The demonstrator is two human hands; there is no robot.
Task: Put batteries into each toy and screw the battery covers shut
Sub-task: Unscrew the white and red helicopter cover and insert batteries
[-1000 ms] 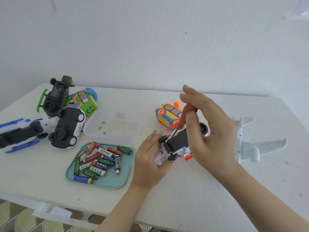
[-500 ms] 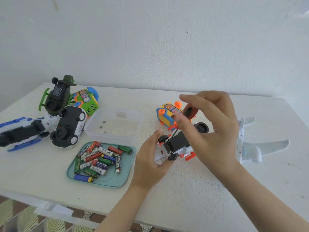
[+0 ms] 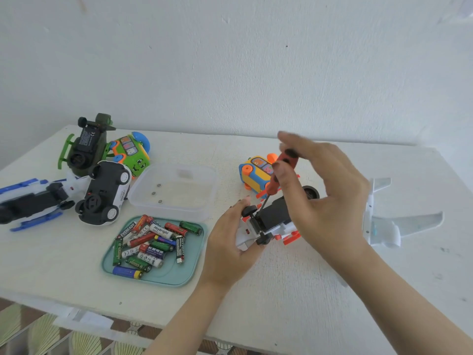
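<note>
White-and-orange toy car is lying belly-up mid-table. My left hand is gripping its nose and my right hand is pinching the orange screwdriver, tip on the black underside. Yellow bus is sitting just behind, white plane to the right, battery tray to the left. The table edge is passing under my forearms.

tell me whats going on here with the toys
A person seems to be driving a screw. The left hand holds an upturned white toy; the right hand pinches a red screwdriver, tip on its black underside. Batteries lie in a teal tray, three small metal bits in a clear tub. Four more toys sit at the left.
</note>
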